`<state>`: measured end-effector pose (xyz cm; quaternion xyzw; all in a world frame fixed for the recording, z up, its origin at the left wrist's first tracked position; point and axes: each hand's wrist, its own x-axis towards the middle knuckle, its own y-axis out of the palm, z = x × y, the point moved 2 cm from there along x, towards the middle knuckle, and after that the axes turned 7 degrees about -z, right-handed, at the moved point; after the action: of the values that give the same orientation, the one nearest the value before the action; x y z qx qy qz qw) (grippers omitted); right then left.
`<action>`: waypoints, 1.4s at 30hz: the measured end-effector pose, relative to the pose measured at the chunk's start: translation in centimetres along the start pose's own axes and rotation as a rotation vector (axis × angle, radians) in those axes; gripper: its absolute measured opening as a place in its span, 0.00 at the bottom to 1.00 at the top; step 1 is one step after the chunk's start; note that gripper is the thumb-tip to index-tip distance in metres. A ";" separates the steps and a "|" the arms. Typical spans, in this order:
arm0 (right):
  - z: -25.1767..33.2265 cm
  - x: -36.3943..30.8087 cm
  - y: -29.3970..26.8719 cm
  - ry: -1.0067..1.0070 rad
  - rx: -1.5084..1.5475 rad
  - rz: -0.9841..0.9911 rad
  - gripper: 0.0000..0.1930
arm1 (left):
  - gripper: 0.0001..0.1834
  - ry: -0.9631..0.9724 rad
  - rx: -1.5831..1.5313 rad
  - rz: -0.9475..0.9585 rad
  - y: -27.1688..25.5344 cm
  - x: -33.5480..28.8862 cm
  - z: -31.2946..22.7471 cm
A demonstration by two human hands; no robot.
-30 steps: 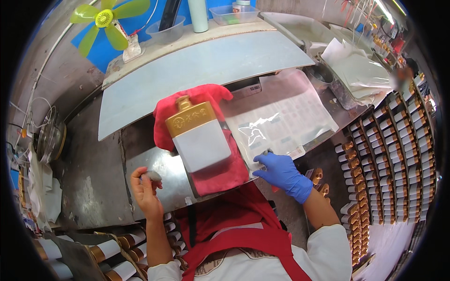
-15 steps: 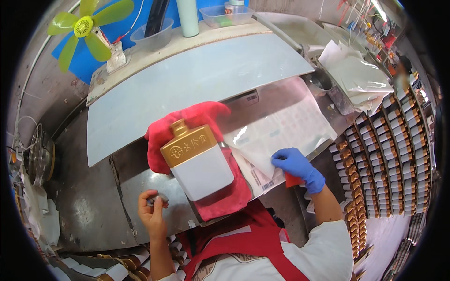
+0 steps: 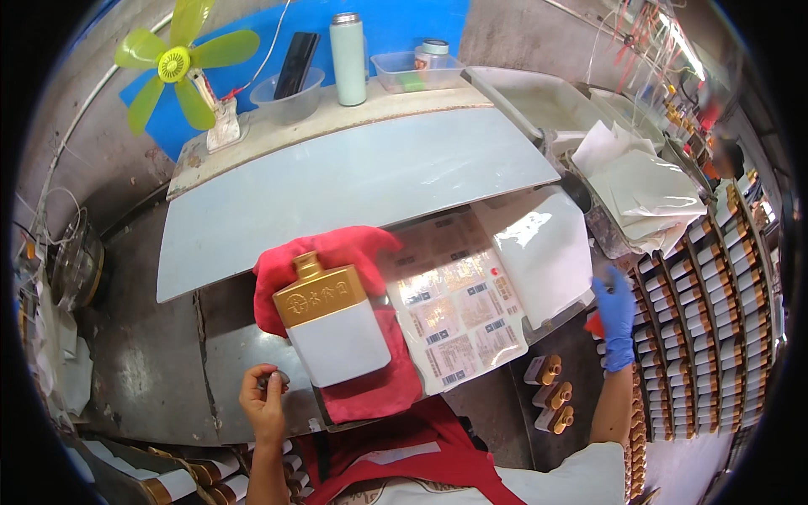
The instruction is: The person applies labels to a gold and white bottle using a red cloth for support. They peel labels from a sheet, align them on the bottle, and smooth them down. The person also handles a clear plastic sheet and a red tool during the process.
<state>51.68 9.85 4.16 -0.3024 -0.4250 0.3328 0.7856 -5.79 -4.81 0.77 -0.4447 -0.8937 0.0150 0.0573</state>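
your left hand (image 3: 263, 400) pinches a small grey piece (image 3: 284, 378); your blue-gloved right hand (image 3: 615, 313), blurred, is just beside the white sheet (image 3: 545, 263), can't tell if it grips. hands well apart. 1 gold-and-white bottle (image 3: 333, 324) lies on the red cloth (image 3: 372, 406) on the worktop (image 3: 150, 362), label sheet (image 3: 461, 313) to its right.
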 end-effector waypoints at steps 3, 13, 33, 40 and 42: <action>10.9 -2.7 1.8 -0.094 0.115 0.368 0.31 | 0.04 0.033 0.032 -0.026 1.3 -0.1 -1.3; 8.7 7.1 3.0 -0.267 0.327 0.615 0.18 | 0.04 0.076 0.037 -0.132 0.7 -1.0 -1.4; -13.6 22.1 -3.0 0.231 0.845 -0.138 0.16 | 0.06 0.041 0.123 -0.341 2.1 1.6 -2.2; 0.6 4.4 6.1 -0.048 0.437 0.706 0.17 | 0.13 0.026 -0.104 -0.182 5.8 2.5 -1.1; 7.8 2.3 6.4 -0.202 0.363 0.852 0.19 | 0.14 0.036 -0.156 -0.165 6.0 1.9 -0.9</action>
<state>44.15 16.96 3.97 -0.2739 -0.2726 0.7220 0.5739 -2.09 0.27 1.38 -0.3732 -0.9245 -0.0676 0.0396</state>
